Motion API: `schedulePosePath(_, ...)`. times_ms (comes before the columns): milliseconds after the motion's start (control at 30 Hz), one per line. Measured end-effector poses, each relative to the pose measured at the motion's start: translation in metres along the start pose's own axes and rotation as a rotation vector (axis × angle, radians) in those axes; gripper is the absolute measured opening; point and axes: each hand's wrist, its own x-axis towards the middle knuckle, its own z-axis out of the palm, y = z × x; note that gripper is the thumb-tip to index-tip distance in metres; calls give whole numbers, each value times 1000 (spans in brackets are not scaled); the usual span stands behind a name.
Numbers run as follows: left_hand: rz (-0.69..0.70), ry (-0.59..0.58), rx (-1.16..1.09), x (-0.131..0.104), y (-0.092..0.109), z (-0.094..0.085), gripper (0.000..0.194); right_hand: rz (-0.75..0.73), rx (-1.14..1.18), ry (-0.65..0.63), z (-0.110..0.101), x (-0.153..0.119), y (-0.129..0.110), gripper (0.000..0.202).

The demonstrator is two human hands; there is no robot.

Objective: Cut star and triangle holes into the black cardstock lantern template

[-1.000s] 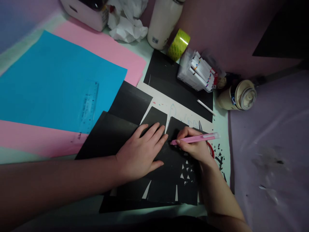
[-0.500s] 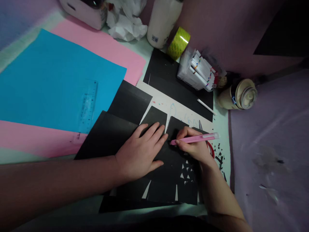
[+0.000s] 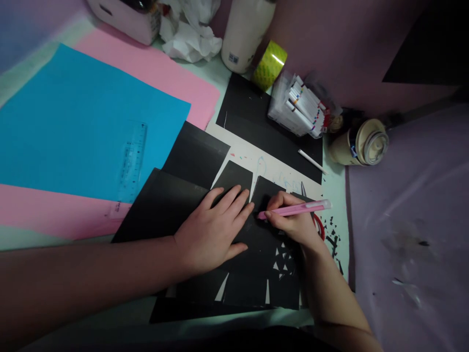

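- Left hand [image 3: 210, 234]: spread flat on the slit black paper [image 3: 256, 261], grasping nothing.
- Right hand [image 3: 295, 225]: grasping a pink pen-shaped tool [image 3: 311, 207], tip at that paper.
- Black paper: on the worktop [image 3: 339, 193], beside red-handled scissors [image 3: 321, 227].

- Looks like a home craft corner: table [image 3: 339, 193] beside a pinkish wall [image 3: 340, 54]
- Cut black paper [image 3: 256, 264], ruler [image 3: 134, 151], markers [image 3: 306, 107], tape roll [image 3: 269, 68]
- Crumpled tissues [image 3: 192, 44] and a lidded cup [image 3: 361, 144]

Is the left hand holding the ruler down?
No: the left hand lies on black paper, and the ruler rests apart, mostly on blue paper.
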Motion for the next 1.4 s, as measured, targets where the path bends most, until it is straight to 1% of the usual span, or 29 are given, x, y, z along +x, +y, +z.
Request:
schedulePosePath(400, -1, 2, -5, -2, 0, 0, 72, -3, -42, -3, -1, 1, -2, 24)
schedulePosePath(600, -2, 6, -11, 0, 1, 0, 72, -2, -25, -12, -2, 1, -2, 23)
schedulePosePath(833, -3, 6, -5, -1, 1, -1, 73, -6, -3, 13, 0, 0, 4, 22)
schedulePosePath(1000, 5, 6, 5, 0, 1, -2, 72, -25, 0, 43, 1, 0, 5, 22)
schedulePosePath(1300, 11, 8, 12, -1, 1, -4, 70, -51, 14, 56, 3, 2, 4, 25)
schedulePosePath(1400, 7, -2, 19, -1, 2, -5, 70, -84, 79, 118, -2, -3, 4, 28)
